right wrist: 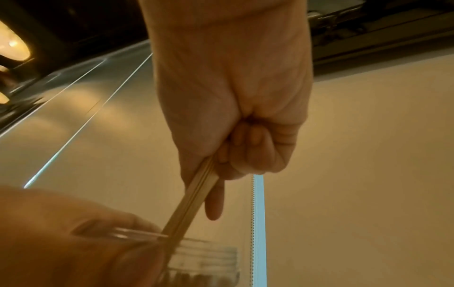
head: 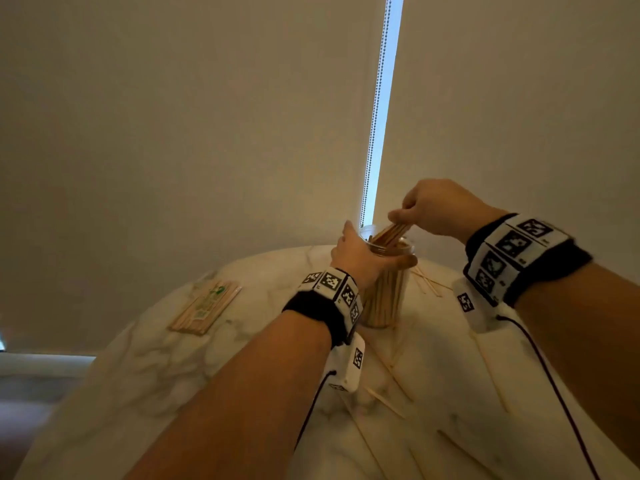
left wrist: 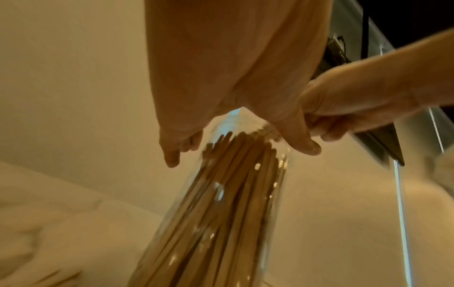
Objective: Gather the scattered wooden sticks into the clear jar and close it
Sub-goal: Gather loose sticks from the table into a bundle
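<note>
The clear jar (head: pixel 386 296) stands open on the marble table (head: pixel 173 362), packed with upright wooden sticks (left wrist: pixel 228 203). My left hand (head: pixel 363 254) grips the jar just under its threaded rim (right wrist: pixel 209 256). Above the mouth, my right hand (head: pixel 426 209) pinches a small bundle of sticks (right wrist: pixel 194 198), whose lower ends reach into the jar's opening. Several loose sticks (head: pixel 388 400) lie scattered on the table near me and to the right of the jar (head: pixel 427 282). No lid shows in any view.
A wrapped packet of sticks (head: pixel 204 306) lies flat at the table's left. A pale roller blind with a bead chain (head: pixel 375 109) and a bright gap hangs behind the table. Cables run from both wrist bands.
</note>
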Motion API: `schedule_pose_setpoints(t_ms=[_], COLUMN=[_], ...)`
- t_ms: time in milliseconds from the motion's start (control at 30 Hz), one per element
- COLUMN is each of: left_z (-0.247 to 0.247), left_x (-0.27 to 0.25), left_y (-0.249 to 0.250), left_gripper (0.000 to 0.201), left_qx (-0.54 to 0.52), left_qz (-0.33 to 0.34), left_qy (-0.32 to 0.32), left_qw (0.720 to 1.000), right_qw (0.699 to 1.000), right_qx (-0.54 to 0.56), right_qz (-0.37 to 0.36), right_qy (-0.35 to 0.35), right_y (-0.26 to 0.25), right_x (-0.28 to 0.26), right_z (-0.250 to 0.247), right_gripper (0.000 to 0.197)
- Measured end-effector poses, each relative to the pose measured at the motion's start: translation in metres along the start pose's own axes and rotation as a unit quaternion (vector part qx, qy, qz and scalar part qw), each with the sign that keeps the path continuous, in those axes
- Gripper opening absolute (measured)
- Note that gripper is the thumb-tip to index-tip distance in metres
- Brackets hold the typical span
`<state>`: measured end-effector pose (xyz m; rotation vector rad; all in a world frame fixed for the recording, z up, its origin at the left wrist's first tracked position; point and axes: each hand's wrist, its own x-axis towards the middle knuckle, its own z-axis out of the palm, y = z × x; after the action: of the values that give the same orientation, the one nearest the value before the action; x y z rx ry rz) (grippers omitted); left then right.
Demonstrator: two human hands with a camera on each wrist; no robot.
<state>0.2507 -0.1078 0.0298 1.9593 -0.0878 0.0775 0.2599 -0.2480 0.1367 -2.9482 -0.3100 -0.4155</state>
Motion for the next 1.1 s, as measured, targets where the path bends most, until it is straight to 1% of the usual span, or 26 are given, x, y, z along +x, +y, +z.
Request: schedule_pose_setpoints(t_ms=[33,67,100,167,200,267,333,400,500,600,700,800,833,900,933,1000,1033,1100], left_z=[0.003,0.006,0.007,0.007,0.006,0.004,0.005,0.006,0.007,0.008,0.011,0.014,0.015,0.015,0.015,0.015,0.015,0.015], left_x=[0.002,0.004,0.006,0.005,0.005,0.005,0.008,0.009,0.011,0.012,0.015,0.018,0.02,0.021,0.021,0.023,0.023,0.023], left_y=[-0.001,-0.005,-0.008,-0.011,-0.012,-0.013,-0.014,-0.015,-0.017,-0.018,-0.021,-0.024,-0.026,-0.027,-0.028,-0.029,-0.029,-0.03], left_gripper=[0.153,0.137,0.129,0.118,0.114,0.107,0.11,0.117,0.116,0.113,0.114,0.117,0.118,0.118,0.118,0.118,0.118,0.117], left_qx=[-0.016,-0.033,-0.049,-0.062,-0.061,-0.063,-0.057,-0.045,-0.047,-0.042,-0.04,-0.035,-0.038,-0.043,-0.044,-0.04,-0.038,-0.037], left_qz=[0.006,0.016,0.028,0.037,0.039,0.039,0.04,0.035,0.032,0.036,0.036,0.037,0.038,0.042,0.044,0.043,0.044,0.051], left_qy=[-0.007,-0.012,-0.015,-0.022,-0.026,-0.032,-0.029,-0.026,-0.022,-0.013,-0.009,-0.005,-0.004,-0.004,-0.005,-0.007,-0.009,-0.007], left_qw=[1.0,0.999,0.998,0.997,0.997,0.997,0.997,0.998,0.998,0.998,0.999,0.999,0.999,0.998,0.998,0.998,0.998,0.998], right_qw=[1.0,0.999,0.998,0.995,0.994,0.992,0.99,0.992,0.992,0.996,0.997,0.996,0.996,0.997,0.997,0.993,0.988,0.972], right_qx=[-0.015,-0.033,-0.053,-0.083,-0.088,-0.088,-0.085,-0.08,-0.09,-0.043,-0.01,0.057,0.064,0.053,0.038,0.034,0.065,0.151], right_qz=[-0.013,-0.026,-0.038,-0.057,-0.063,-0.067,-0.068,-0.063,-0.062,-0.065,-0.076,-0.064,-0.056,-0.041,-0.035,-0.031,-0.023,-0.005], right_qy=[-0.005,-0.005,0.0,0.0,-0.015,-0.066,-0.092,-0.081,-0.055,-0.035,-0.02,-0.006,-0.006,-0.029,-0.053,-0.11,-0.141,-0.182], right_y=[-0.002,-0.003,-0.004,-0.006,-0.008,-0.012,-0.016,-0.016,-0.017,-0.019,-0.021,-0.022,-0.021,-0.02,-0.021,-0.023,-0.023,-0.022], right_x=[0.004,0.008,0.012,0.017,0.019,0.022,0.022,0.022,0.022,0.02,0.02,0.018,0.017,0.013,0.011,0.008,0.006,0.004], right_z=[0.0,-0.001,-0.003,-0.006,-0.007,-0.008,-0.004,0.003,0.016,0.025,0.034,0.038,0.038,0.039,0.039,0.036,0.032,0.021], right_gripper=[0.035,0.033,0.029,0.021,0.02,0.024,0.027,0.028,0.032,0.026,0.018,0.021,0.021,0.02,0.021,0.028,0.032,0.03])
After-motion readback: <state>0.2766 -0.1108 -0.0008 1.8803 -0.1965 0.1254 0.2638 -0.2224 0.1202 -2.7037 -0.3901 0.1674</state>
